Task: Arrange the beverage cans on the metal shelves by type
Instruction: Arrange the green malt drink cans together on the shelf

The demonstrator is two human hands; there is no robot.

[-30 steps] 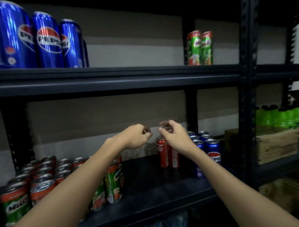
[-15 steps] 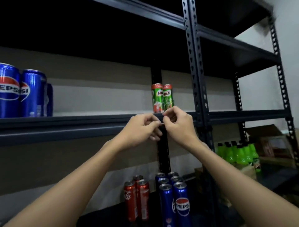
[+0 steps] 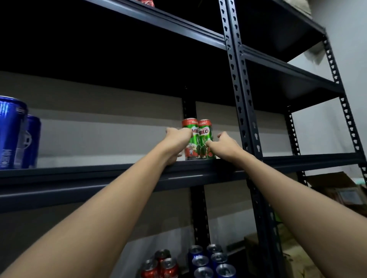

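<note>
Two green-and-red Milo cans stand side by side on the middle shelf (image 3: pixel 99 178), close to the upright post. My left hand (image 3: pixel 176 139) curls round the left side of the left Milo can (image 3: pixel 193 145). From the right, my right hand (image 3: pixel 225 145) reaches in, its fingers curled against the right Milo can (image 3: pixel 205 131) and the thumb raised. Both cans stand upright on the shelf. Tall blue Pepsi cans (image 3: pixel 12 131) stand at the far left of the same shelf.
On the shelf below stand red Coca-Cola cans (image 3: pixel 162 265) and several blue Pepsi cans (image 3: pixel 210 262). A perforated upright post (image 3: pixel 238 99) rises just right of the Milo cans. Cardboard boxes (image 3: pixel 337 190) fill the neighbouring rack. A red can (image 3: pixel 147 2) shows on the top shelf.
Both hands rose from the lower shelf, held together in front of the middle shelf, then parted and closed on the two Milo cans. The view tilted upward.
</note>
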